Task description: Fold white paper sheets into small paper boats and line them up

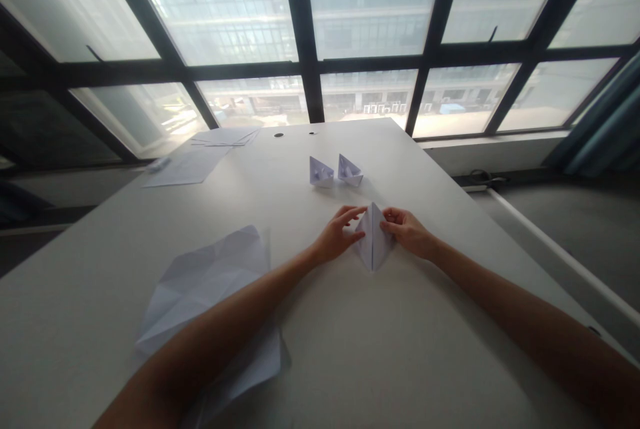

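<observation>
A white folded paper, shaped like a diamond with a seam down its middle, stands between my hands just over the table. My left hand holds its left side, thumb at the front and fingers near the top point. On the right edge, my right hand pinches the paper between thumb and curled fingers. Beyond them sit two small folded paper boats, side by side. A large creased sheet of paper lies to the left, partly hidden under my left forearm.
Loose flat sheets lie at the far left of the white table. Two dark round holes show near the table's far end. Dark-framed windows rise behind it. A pale pipe runs along the right side beyond the table edge.
</observation>
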The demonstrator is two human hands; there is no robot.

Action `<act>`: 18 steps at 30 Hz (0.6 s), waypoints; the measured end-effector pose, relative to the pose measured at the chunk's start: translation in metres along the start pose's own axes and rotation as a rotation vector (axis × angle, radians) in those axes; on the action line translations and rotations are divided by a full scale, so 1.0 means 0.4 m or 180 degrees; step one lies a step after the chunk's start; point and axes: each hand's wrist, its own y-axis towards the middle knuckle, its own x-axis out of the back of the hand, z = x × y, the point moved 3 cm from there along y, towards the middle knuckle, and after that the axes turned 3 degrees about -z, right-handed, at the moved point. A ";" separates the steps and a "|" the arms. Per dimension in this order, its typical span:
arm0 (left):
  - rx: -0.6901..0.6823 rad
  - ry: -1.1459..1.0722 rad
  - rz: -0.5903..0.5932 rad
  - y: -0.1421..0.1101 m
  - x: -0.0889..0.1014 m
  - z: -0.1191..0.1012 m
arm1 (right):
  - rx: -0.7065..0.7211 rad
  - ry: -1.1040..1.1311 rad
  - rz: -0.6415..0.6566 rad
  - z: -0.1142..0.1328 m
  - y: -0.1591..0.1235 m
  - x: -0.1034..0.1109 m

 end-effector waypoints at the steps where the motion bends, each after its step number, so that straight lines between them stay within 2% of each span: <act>1: -0.0111 0.0169 -0.0049 -0.001 -0.003 -0.003 | 0.0017 0.0036 -0.0020 -0.001 0.001 0.001; 5: -0.0134 0.0371 -0.0032 -0.005 -0.013 -0.026 | 0.0106 0.0134 -0.0173 -0.004 0.004 0.008; 12: 0.0008 -0.0121 0.0692 -0.011 -0.034 -0.078 | 0.0542 -0.0279 -0.0437 0.001 0.004 0.011; 18: 0.0378 -0.0150 0.0734 -0.015 -0.045 -0.052 | 0.0950 -0.0567 -0.0618 0.017 0.004 0.007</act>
